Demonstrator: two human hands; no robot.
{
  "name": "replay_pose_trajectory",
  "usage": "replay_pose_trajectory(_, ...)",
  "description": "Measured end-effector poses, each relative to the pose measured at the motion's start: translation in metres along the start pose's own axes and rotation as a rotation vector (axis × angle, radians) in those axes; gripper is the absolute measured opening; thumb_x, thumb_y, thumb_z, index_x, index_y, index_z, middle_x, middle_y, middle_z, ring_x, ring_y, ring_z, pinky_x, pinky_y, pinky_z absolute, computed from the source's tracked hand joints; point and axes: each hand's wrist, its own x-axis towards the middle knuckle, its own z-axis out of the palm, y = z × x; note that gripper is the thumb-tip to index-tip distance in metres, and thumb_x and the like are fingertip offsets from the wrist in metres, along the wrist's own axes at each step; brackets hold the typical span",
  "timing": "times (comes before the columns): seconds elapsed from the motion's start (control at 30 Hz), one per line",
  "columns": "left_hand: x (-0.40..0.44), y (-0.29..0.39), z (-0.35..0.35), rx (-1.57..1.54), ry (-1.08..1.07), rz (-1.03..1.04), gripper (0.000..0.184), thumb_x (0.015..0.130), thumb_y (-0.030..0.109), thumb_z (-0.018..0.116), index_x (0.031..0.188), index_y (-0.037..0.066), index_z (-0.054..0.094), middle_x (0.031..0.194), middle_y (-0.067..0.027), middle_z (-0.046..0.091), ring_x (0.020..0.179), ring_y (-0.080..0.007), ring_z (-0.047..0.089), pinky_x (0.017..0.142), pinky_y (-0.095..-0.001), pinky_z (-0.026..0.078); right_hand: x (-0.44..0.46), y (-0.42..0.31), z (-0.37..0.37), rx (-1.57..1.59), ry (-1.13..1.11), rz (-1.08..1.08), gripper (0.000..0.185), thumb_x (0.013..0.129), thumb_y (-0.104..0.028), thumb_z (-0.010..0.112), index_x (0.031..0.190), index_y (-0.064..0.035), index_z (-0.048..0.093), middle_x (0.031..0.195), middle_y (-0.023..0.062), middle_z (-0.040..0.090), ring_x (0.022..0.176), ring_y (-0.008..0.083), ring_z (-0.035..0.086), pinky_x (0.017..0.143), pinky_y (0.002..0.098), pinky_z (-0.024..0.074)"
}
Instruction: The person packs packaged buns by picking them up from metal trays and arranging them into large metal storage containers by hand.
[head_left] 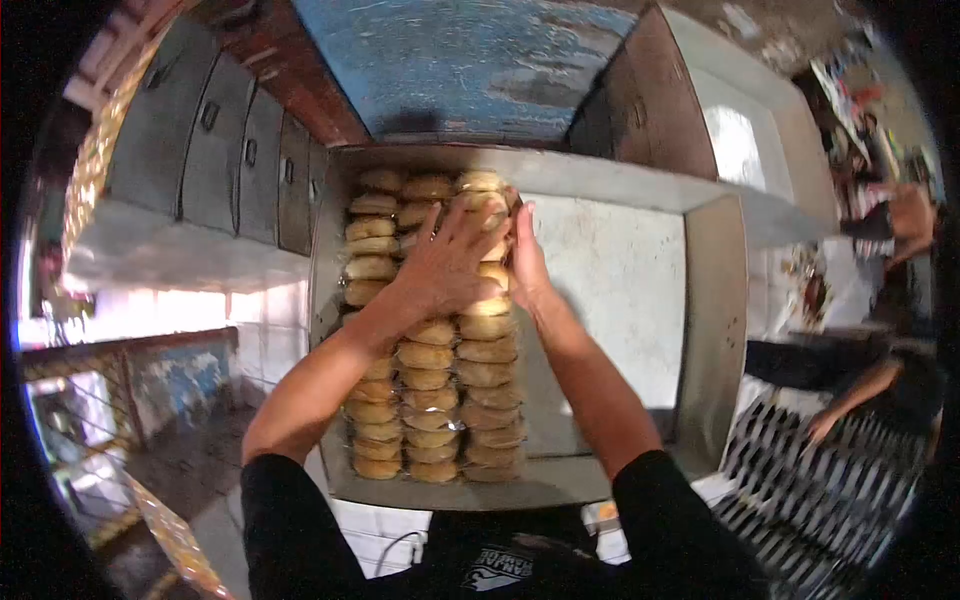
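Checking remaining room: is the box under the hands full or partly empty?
The box is partly empty: three rows of buns occupy its left part; its bottom shows bare at right.

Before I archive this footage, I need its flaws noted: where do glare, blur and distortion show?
Head view: fisheye distortion leans the grey drawers at left, within black corners; head view: glare whitens a patch in the open box at upper right, and small glints dot the buns; head view: the left hand and a co-worker at the right edge look slightly soft.
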Motion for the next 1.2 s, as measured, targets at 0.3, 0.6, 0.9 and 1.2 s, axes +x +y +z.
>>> replay_pose_trajectory(0.3,-0.006,-0.004,0.003,-0.068,-0.056,0.015,0.071,0.086,0.040,0.069,0.145,0.007,0.047,0.149,-0.0179,0.047,0.139,-0.0389,0.040,0.119,-0.0522,0.025,-0.037,0.044,-0.009,-0.403,0.079,-0.271,0.070,0.099,-0.051,0.043,0.150,-0.0044,0.027,0.150,0.0157,0.036,0.137,0.0317,0.036,0.114,0.0428,0.0303)
replay_pose_trajectory(0.6,-0.086,0.314,-0.094,-0.484,0.607,0.235,0.072,0.103,0.046,0.042,0.148,-0.011,0.034,0.146,-0.0322,0.046,0.132,-0.0448,0.050,0.112,-0.0564,0.040,-0.457,0.002,-0.119,-0.239,-0.344,-0.567,0.051,0.094,-0.026,0.068,0.136,-0.0007,0.051,0.116,0.0166,0.068,0.105,0.0314,0.067,0.091,0.0392,0.0548)
replay_pose_trajectory(0.9,-0.155,0.653,0.277,-1.086,-0.745,0.186,0.049,0.100,0.040,0.059,0.130,0.002,0.063,0.126,-0.0197,0.066,0.116,-0.0299,0.065,0.100,-0.0411,0.049,-0.701,0.434,-0.530,0.126,1.497,0.172,0.046,0.083,-0.040,0.081,0.104,-0.0006,0.069,0.094,0.0089,0.069,0.075,0.0176,0.065,0.066,0.0324,0.0538)
replay_pose_trajectory(1.2,-0.168,0.791,0.542,-0.800,-0.749,0.310,0.042,0.100,0.033,0.061,0.127,0.001,0.062,0.120,-0.0217,0.067,0.109,-0.0373,0.065,0.096,-0.0399,0.050,-0.679,0.533,-0.602,0.088,1.768,0.116,0.073,0.080,-0.036,0.085,0.128,0.0038,0.047,0.114,0.0192,0.064,0.103,0.0226,0.066,0.084,0.0365,0.0551)
